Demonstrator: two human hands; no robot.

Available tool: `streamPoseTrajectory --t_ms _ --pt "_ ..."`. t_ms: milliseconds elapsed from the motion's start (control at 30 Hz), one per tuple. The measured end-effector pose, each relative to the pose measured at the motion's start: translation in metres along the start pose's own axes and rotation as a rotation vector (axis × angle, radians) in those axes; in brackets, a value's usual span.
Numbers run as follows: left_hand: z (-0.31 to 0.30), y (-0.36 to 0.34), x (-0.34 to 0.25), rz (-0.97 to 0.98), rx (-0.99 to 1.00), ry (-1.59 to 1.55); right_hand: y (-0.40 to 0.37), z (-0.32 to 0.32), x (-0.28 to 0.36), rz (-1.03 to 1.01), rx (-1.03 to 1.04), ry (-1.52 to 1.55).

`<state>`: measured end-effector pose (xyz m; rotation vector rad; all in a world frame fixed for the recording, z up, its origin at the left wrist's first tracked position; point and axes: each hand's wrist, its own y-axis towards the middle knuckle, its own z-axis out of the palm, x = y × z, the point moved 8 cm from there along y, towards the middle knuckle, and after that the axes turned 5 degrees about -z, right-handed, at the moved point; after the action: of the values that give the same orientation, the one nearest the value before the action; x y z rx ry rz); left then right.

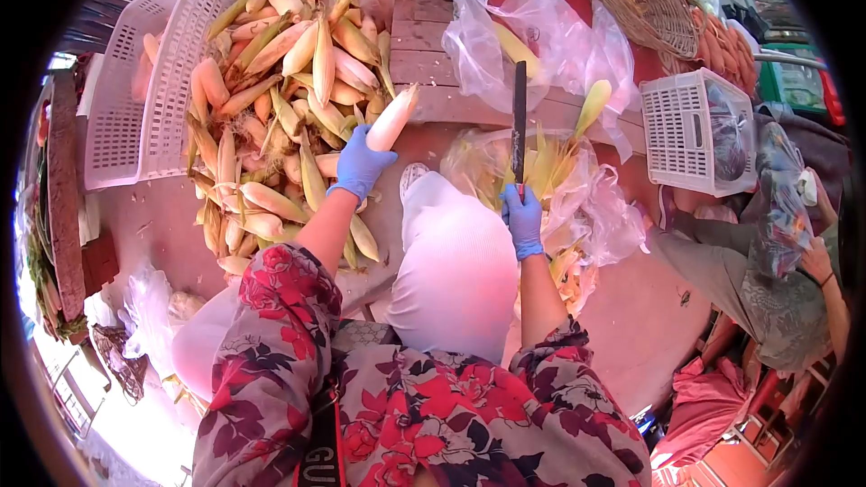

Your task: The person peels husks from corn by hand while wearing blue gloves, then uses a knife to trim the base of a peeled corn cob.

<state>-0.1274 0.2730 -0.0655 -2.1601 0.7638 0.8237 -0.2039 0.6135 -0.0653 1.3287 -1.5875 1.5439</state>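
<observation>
Left hand (361, 165): blue-gloved, clasped round the lower end of a pale corn cob (391, 117), held tip-up at the edge of the corn pile (280, 90). Right hand (522, 219): blue-gloved, gripping the handle of a knife (519, 113), blade pointing away, above a plastic bag of husks (564, 185); well apart from the cob. Step in hand, by the look of it: stripped cob lifted, awaiting a trim. Calls next for bringing blade and cob together over the bag, edge kept off the gloved fingers. Nearby: white basket (135, 99), small white crate (690, 126), another person's arm (834, 293)
</observation>
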Motion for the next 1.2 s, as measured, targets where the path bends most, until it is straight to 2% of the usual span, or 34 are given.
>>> streamPoseTrajectory --t_ms 200,267,333,433,533,633,733,833,967,1067,1167,1200 --pt "0.032 0.068 -0.007 0.136 -0.064 0.210 0.079 0.080 0.027 -0.043 0.174 -0.093" --pt "0.042 0.084 -0.008 0.146 -0.053 0.371 0.102 0.100 0.041 -0.119 0.226 -0.216" --pt "0.052 0.092 0.004 0.122 -0.059 0.402 0.116 0.120 0.052 -0.223 0.227 -0.269" --pt "0.059 0.093 0.013 0.121 -0.079 0.438 0.128 0.136 0.047 -0.329 0.245 -0.350" --pt "0.059 0.096 0.012 0.152 -0.119 0.454 0.130 0.143 0.024 -0.269 0.301 -0.489" --pt "0.060 0.095 0.013 0.171 -0.139 0.472 0.126 0.149 0.023 -0.248 0.278 -0.523" --pt "0.060 0.098 0.013 0.163 -0.147 0.501 0.115 0.154 0.069 -0.330 0.225 -0.487" --pt "0.061 0.097 0.013 0.165 -0.154 0.502 0.098 0.152 0.116 -0.479 0.127 -0.299" --pt "0.061 0.096 0.008 0.205 -0.166 0.648 0.148 0.159 -0.018 -0.288 0.244 -0.766" --pt "0.061 0.100 0.014 0.167 -0.141 0.576 0.149 0.162 -0.011 -0.227 0.306 -0.726" --pt "0.061 0.103 0.019 0.152 -0.099 0.456 0.145 0.163 -0.007 -0.221 0.263 -0.791" --pt "0.065 0.107 0.028 0.091 0.013 0.263 0.145 0.164 -0.004 -0.222 0.234 -0.828"
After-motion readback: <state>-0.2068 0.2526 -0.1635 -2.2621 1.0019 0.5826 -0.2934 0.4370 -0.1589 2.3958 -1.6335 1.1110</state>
